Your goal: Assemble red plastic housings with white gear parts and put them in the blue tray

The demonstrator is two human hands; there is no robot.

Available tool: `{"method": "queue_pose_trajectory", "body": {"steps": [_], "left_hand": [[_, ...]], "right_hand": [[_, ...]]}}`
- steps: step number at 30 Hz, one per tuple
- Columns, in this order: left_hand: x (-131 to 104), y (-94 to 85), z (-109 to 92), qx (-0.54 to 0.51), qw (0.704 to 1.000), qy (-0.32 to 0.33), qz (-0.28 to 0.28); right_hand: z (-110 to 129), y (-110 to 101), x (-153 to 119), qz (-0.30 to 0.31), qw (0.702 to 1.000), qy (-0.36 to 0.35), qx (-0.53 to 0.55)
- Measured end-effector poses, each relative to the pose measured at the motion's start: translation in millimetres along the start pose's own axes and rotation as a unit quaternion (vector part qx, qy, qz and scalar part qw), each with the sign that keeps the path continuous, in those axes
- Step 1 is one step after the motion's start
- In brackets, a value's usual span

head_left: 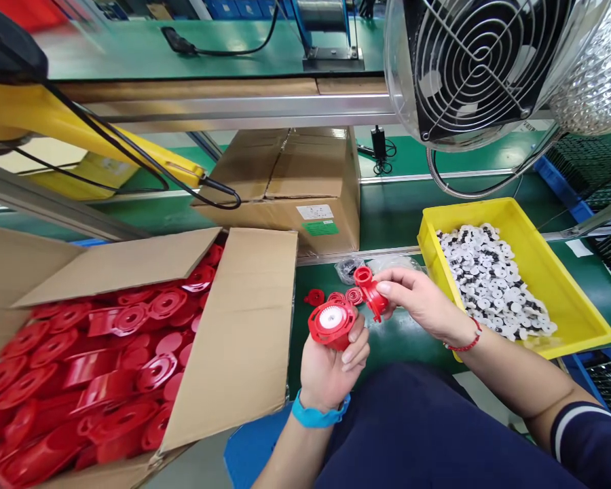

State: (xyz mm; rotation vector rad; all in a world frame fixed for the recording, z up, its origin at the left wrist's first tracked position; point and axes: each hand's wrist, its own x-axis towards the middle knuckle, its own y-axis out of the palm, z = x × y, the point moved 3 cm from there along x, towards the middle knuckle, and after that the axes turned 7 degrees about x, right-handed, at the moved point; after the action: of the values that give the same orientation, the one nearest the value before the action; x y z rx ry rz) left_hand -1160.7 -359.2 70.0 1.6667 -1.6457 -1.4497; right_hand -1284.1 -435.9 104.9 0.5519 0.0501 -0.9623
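Observation:
My left hand (333,370), with a blue band at the wrist, is wrapped round a round red housing (330,324) that has a white gear in its top. Just to the right, my right hand (417,299) pinches a smaller red part (371,292) with a ring at its upper end. The two red pieces are close together; whether they touch I cannot tell. Behind them, several small red parts (314,297) lie on the green bench.
An open carton (249,333) full of red housings stands at the left. At the right is a yellow tray (580,319) of white and black pieces. Behind are a closed carton (305,170) and clear bags (394,263); a fan (481,68) hangs upper right.

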Motion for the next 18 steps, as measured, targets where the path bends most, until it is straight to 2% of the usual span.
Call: {"method": "queue_pose_trajectory", "body": {"steps": [7, 13, 18], "left_hand": [[0.6, -3.2, 2.8, 0.078, 0.99, 0.037, -0.11], [-2.4, -12.0, 5.6, 0.178, 0.968, 0.119, -0.129], [-5.2, -15.2, 7.4, 0.23, 0.948, 0.134, -0.173]], "right_hand": [[-2.7, -3.4, 0.1, -0.011, 1.0, 0.013, 0.003], [7.4, 1.0, 1.5, -0.013, 0.999, 0.017, -0.027], [10.0, 7.2, 3.4, -0.003, 0.995, 0.035, -0.095]]}}
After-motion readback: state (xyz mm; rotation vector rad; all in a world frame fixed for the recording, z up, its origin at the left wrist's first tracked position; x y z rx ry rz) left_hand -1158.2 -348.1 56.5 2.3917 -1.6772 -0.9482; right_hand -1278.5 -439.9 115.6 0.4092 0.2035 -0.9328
